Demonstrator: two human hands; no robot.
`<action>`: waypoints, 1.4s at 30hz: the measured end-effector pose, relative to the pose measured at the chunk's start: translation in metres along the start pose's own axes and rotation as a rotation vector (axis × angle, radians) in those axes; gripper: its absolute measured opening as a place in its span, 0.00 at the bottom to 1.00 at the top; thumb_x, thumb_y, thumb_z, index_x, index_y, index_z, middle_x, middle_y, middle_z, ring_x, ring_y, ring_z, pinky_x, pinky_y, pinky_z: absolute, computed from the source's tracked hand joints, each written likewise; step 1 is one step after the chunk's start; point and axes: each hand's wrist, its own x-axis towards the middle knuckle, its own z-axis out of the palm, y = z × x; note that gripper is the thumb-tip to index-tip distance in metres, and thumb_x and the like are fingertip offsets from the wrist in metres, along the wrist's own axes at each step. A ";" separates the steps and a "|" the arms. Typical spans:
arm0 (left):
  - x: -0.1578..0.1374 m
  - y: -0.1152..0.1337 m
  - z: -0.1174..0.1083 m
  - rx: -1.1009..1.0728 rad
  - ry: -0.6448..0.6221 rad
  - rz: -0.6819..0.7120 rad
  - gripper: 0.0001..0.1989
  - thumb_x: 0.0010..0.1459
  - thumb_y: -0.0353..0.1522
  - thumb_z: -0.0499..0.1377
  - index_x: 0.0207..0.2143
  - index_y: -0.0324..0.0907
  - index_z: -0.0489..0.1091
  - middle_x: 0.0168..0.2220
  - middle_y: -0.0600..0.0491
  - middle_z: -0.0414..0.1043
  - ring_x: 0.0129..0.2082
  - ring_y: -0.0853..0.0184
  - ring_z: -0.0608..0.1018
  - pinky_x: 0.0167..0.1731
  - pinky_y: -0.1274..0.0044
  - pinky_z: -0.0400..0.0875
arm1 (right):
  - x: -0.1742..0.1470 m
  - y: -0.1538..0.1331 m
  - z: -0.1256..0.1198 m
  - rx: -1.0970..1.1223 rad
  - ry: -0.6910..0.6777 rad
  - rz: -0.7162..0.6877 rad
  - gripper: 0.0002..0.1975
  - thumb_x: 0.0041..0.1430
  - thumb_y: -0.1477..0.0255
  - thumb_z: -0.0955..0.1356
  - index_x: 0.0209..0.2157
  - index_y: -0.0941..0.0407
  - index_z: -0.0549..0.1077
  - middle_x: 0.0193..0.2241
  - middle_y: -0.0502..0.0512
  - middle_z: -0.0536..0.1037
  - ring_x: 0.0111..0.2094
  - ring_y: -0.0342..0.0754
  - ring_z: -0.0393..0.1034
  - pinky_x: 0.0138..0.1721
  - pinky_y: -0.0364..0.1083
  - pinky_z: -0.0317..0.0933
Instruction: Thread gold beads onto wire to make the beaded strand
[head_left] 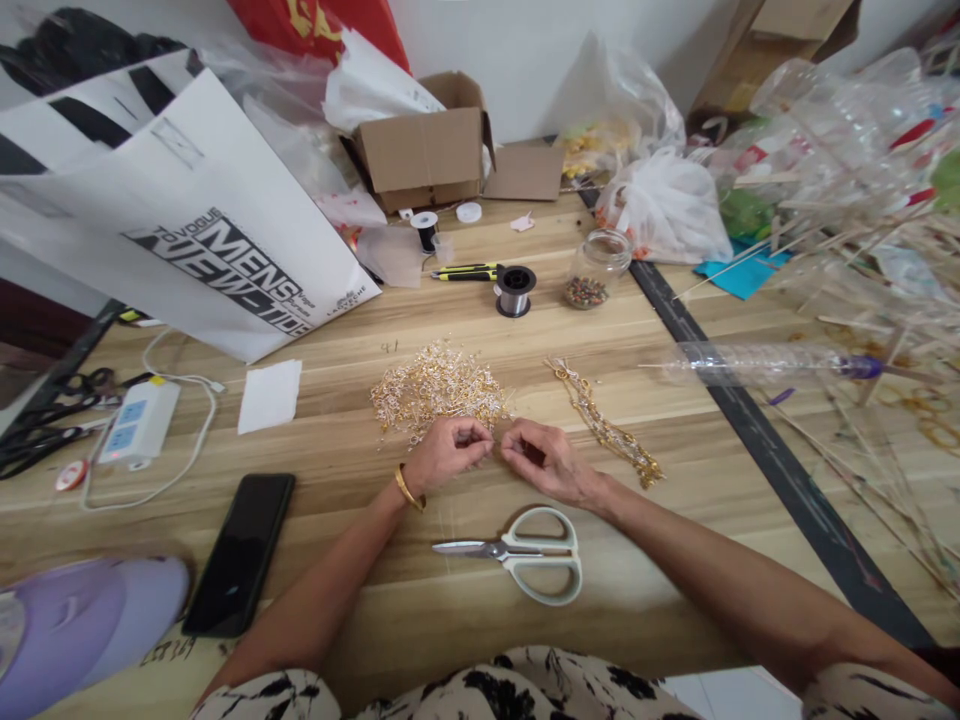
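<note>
My left hand (450,452), with a gold bangle at its wrist, is closed in a pinch at the near edge of a pile of small gold and pale beaded pieces (431,390). Facing it, my right hand (547,460) is pinched too, its fingertips almost meeting the left ones. Whatever lies between the fingers is too small to make out. Right of my right hand lie several beaded strands (604,425) in a slanting bundle. White-handled scissors (540,553) rest just below both hands, blades pointing left.
Beyond the pile are a wire spool (515,292), a yellow-black cutter (469,272) and a glass jar (598,268) of beads. A phone (240,555), power strip (142,422) and white paper bag (225,220) are left. Plastic bottles and sticks crowd the right.
</note>
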 end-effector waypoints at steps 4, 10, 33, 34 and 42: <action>0.000 0.000 0.000 -0.008 -0.010 -0.013 0.08 0.51 0.33 0.60 0.28 0.35 0.69 0.21 0.55 0.68 0.20 0.74 0.72 0.22 0.83 0.68 | 0.001 0.000 -0.001 -0.001 -0.003 0.003 0.06 0.60 0.74 0.63 0.30 0.58 0.69 0.24 0.50 0.68 0.23 0.40 0.58 0.23 0.40 0.54; 0.000 0.001 0.000 -0.013 -0.016 -0.024 0.08 0.51 0.33 0.60 0.28 0.35 0.69 0.21 0.56 0.68 0.20 0.75 0.72 0.23 0.83 0.67 | 0.001 -0.001 -0.001 0.006 -0.019 0.006 0.05 0.59 0.75 0.63 0.30 0.59 0.68 0.24 0.50 0.67 0.23 0.40 0.58 0.23 0.39 0.53; 0.000 0.004 0.000 0.025 -0.026 -0.034 0.08 0.51 0.32 0.60 0.28 0.34 0.70 0.22 0.54 0.69 0.21 0.74 0.72 0.24 0.82 0.67 | 0.001 0.005 0.002 -0.032 0.034 0.023 0.05 0.59 0.74 0.64 0.30 0.59 0.69 0.24 0.50 0.68 0.22 0.40 0.58 0.23 0.40 0.53; 0.000 0.004 0.000 0.024 -0.027 -0.033 0.08 0.51 0.32 0.60 0.28 0.34 0.70 0.22 0.54 0.69 0.21 0.74 0.72 0.24 0.83 0.67 | 0.001 0.005 0.002 -0.042 0.037 0.016 0.05 0.59 0.74 0.63 0.30 0.59 0.69 0.24 0.50 0.68 0.22 0.40 0.58 0.23 0.40 0.53; -0.001 0.002 -0.001 0.003 -0.028 -0.023 0.08 0.51 0.32 0.60 0.28 0.34 0.70 0.22 0.55 0.69 0.21 0.75 0.72 0.23 0.83 0.67 | 0.000 0.006 0.003 -0.108 0.049 -0.028 0.04 0.60 0.75 0.63 0.31 0.58 0.68 0.25 0.51 0.69 0.23 0.40 0.59 0.23 0.39 0.54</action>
